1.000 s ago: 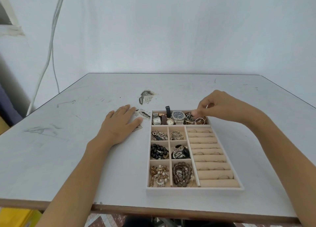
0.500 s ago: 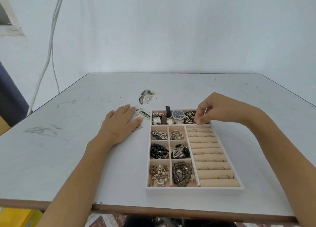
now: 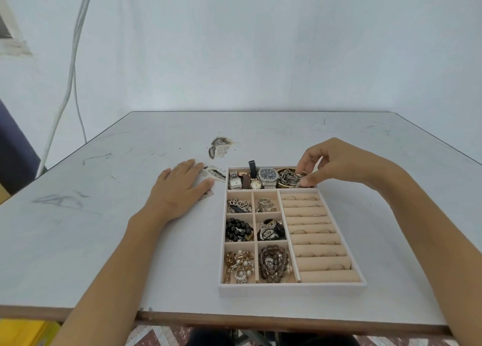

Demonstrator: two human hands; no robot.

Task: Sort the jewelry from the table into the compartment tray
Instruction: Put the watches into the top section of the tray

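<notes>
L hand (image 3: 180, 189) lay flat on bench (image 3: 104, 215), grip released | R hand (image 3: 331, 163) grip pinched bangles (image 3: 289, 178) in tray (image 3: 292, 289) far-right compt. | risk: tangled bangles might snag on lift, dragging neighbours over rim or onto watches (image 3: 267, 177)

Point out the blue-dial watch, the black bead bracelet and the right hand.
blue-dial watch (image 3: 267, 175), head view, on its dial.
black bead bracelet (image 3: 238, 229), head view, on the middle beads.
right hand (image 3: 339, 163), head view, on its back.

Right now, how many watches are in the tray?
3 show faces, all in the far compartment: square silver watch leftmost, small round watch next, blue-dial watch beside it. Straps may hide others.
</notes>
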